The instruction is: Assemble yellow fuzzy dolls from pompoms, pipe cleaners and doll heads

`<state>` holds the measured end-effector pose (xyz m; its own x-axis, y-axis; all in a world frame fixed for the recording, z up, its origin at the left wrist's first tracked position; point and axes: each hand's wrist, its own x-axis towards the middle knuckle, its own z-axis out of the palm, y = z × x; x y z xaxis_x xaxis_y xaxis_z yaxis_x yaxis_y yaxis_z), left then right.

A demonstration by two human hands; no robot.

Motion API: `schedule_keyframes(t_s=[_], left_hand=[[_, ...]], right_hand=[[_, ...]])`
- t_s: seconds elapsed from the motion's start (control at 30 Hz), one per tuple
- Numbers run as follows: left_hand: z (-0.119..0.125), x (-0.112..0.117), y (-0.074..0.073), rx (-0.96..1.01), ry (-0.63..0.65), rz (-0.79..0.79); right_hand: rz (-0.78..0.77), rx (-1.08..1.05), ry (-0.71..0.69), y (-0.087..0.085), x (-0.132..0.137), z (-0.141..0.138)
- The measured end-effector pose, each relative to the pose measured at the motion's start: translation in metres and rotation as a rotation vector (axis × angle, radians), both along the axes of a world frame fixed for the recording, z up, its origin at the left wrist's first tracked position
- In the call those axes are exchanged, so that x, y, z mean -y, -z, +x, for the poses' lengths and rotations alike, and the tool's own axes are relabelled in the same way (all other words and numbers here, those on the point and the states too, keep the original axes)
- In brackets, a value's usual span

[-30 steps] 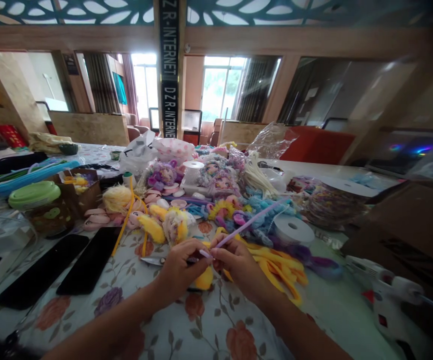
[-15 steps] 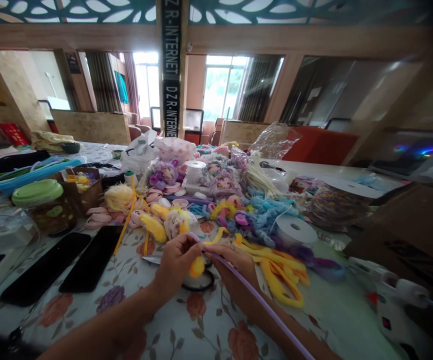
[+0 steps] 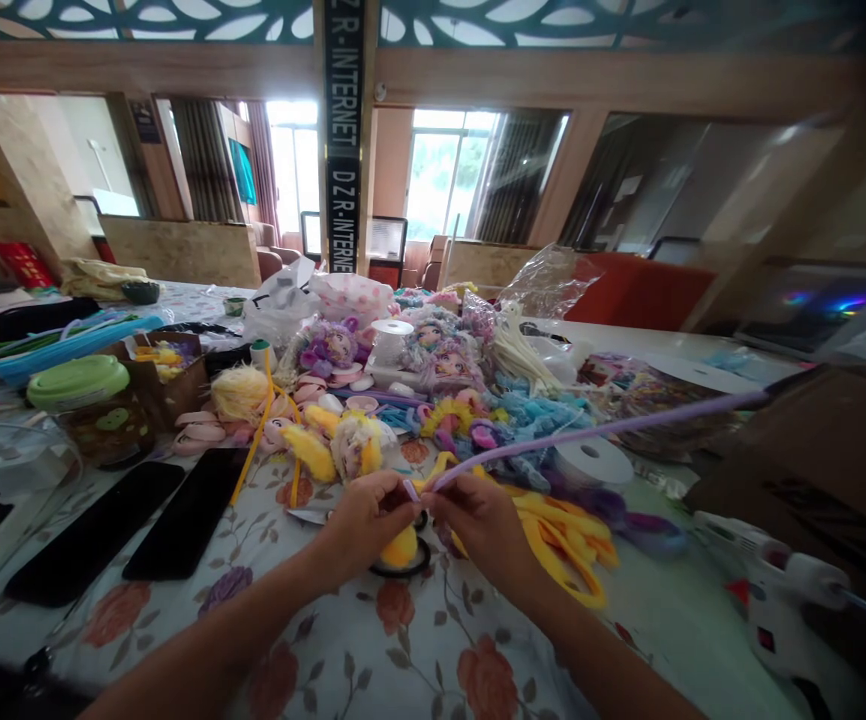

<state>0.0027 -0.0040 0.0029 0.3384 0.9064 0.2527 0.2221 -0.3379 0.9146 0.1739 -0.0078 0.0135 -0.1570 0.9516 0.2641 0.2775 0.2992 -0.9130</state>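
My left hand (image 3: 364, 522) and my right hand (image 3: 482, 522) meet over the floral tablecloth (image 3: 418, 650), both pinched on one end of a long lilac pipe cleaner (image 3: 598, 430). Its free length points right and slightly up, over the white tape roll (image 3: 592, 462). A yellow fuzzy piece (image 3: 401, 548) hangs under my left fingers, above a black ring (image 3: 400, 566) on the cloth. Yellow pipe-cleaner loops (image 3: 564, 540) lie just right of my right hand.
Plush doll heads (image 3: 328, 350) and fuzzy craft parts crowd the table's middle. Two black phones (image 3: 185, 512) lie at the left, near a green-lidded jar (image 3: 80, 385). A white glue gun (image 3: 778, 590) rests at the right, beside a brown box (image 3: 823, 450).
The lilac pipe cleaner's free length swung from trailing down along my right forearm to pointing out to the right. Both hands stayed pinched together.
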Motion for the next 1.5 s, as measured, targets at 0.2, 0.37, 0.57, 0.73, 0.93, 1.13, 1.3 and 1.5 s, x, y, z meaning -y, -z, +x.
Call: schedule_keyframes(t_s=[0.2,0.37,0.57,0.73,0.93,1.13,1.3,1.5], left_hand=[[0.001,0.006,-0.006,-0.041,0.065,0.238],[0.004,0.004,0.001,-0.035,-0.027,0.216],[0.005,0.003,0.007,-0.010,-0.078,0.311],[0.006,0.006,0.008,0.005,-0.074,0.443],[0.005,0.005,0.009,-0.049,-0.102,0.394],[0.004,0.003,0.005,0.187,0.038,-0.031],[0.007,0.006,0.004,0.529,0.242,-0.372],[0.011,0.005,0.008,0.793,0.192,-0.523]], right_hand=[[-0.331,-0.296,-0.192,-0.007,-0.005,0.008],[-0.301,-0.336,-0.180,-0.003,-0.008,0.010],[-0.249,-0.301,-0.150,-0.003,-0.006,0.006],[-0.232,-0.251,-0.134,-0.005,-0.004,0.004],[-0.188,-0.158,-0.121,-0.015,0.002,0.002],[-0.219,-0.198,-0.149,-0.016,0.002,0.003],[-0.250,-0.380,-0.232,-0.009,0.005,-0.004],[-0.111,-0.322,-0.049,0.002,0.008,-0.014]])
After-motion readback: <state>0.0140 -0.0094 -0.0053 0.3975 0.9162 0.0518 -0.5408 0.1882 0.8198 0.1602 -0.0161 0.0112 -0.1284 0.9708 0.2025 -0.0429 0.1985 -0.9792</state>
